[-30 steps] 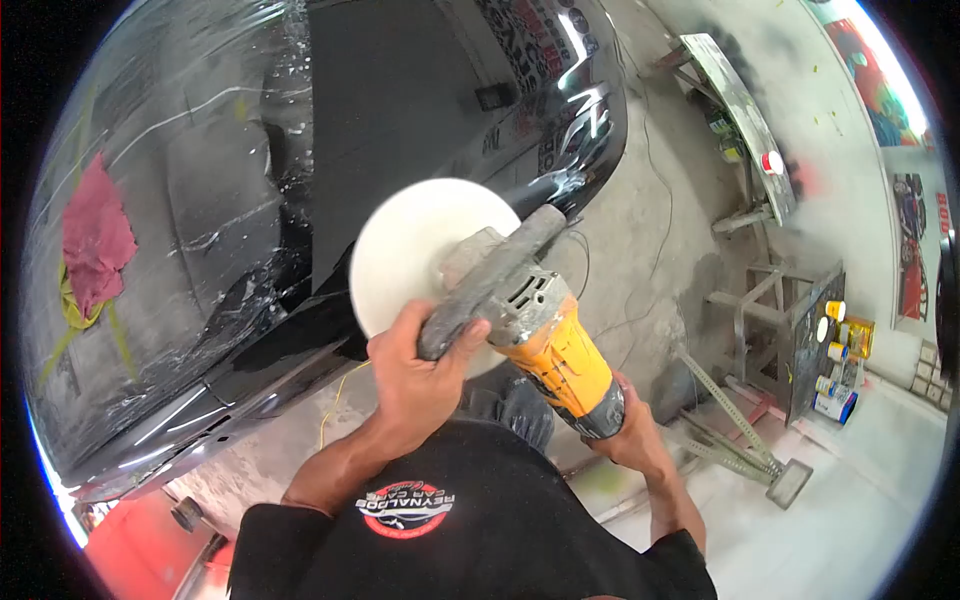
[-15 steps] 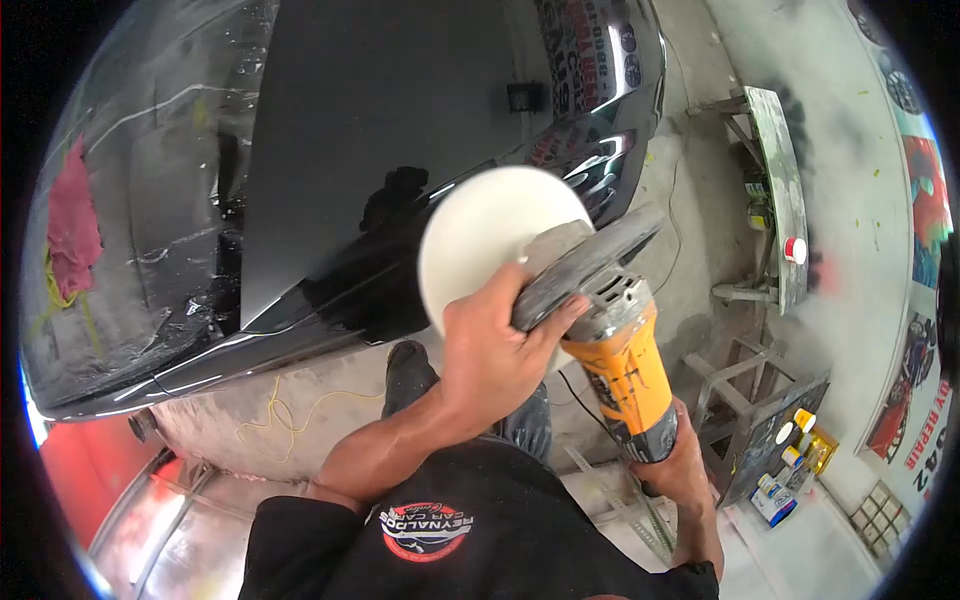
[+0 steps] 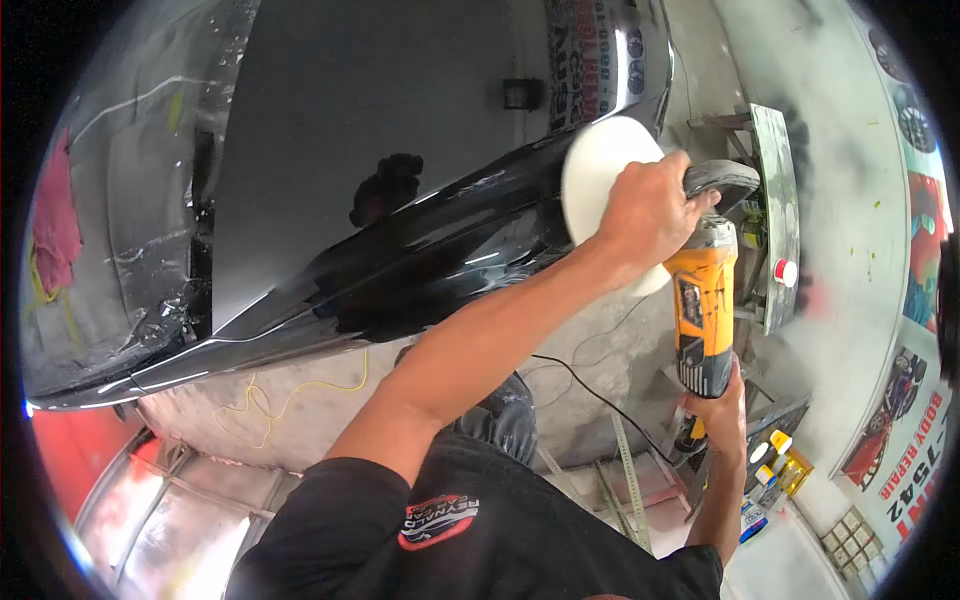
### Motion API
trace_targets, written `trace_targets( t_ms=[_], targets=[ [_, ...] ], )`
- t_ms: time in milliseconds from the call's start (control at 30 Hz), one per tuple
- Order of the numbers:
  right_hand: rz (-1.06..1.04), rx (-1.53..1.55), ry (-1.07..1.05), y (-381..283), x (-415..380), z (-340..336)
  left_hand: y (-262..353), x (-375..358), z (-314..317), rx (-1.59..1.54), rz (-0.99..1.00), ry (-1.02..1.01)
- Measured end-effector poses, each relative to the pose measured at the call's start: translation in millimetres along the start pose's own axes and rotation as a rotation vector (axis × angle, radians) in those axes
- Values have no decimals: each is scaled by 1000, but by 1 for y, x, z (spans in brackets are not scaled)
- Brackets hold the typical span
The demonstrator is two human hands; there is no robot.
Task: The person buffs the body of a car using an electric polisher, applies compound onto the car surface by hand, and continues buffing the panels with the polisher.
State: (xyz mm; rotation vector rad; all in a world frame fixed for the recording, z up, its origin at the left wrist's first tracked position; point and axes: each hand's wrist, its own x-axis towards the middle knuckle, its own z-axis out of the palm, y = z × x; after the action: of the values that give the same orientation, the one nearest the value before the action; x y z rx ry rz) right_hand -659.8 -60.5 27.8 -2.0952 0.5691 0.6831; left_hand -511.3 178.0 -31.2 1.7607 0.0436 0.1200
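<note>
A yellow and black power polisher is held between my two hands. My left hand grips the black loop handle near its head. Wrapped round the dark rear end of the body is my right hand. The round white pad is tilted, its edge by the glossy black car panel; whether it touches the panel I cannot tell. A black cord runs from the tool's rear.
Right of the car is a narrow bench with a red-capped white container. Bottles stand at the lower right. A yellow cord lies on the floor below the car. Pink cloth rests at the far left.
Both hands have moved right with the polisher, my left hand also upward. The pad has turned more edge-on and my left arm reaches further out. The view has shifted slightly.
</note>
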Motion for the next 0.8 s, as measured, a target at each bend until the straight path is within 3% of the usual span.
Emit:
trace_targets(
  t_ms=[100,233,400,533,633,667,800],
  targets=[
    [-72,-38,25,17,3,-1,-2,-1,1,3,48,30],
    [-115,-167,1,5,-27,8,14,-39,-34,5,-86,0],
    [-58,-198,-82,6,-63,11,29,-92,-63,41,25,98],
    [-107,-325,-135,3,-108,42,42,-156,-120,-54,-25,209],
    [-164,-321,-168,7,-125,69,50,-192,-167,-22,-244,153],
    [-131,-281,-203,-2,-134,80,48,-205,-177,-29,-150,242],
    [-223,-314,-250,-6,-163,118,65,-252,-224,3,-195,334]
  ],
)
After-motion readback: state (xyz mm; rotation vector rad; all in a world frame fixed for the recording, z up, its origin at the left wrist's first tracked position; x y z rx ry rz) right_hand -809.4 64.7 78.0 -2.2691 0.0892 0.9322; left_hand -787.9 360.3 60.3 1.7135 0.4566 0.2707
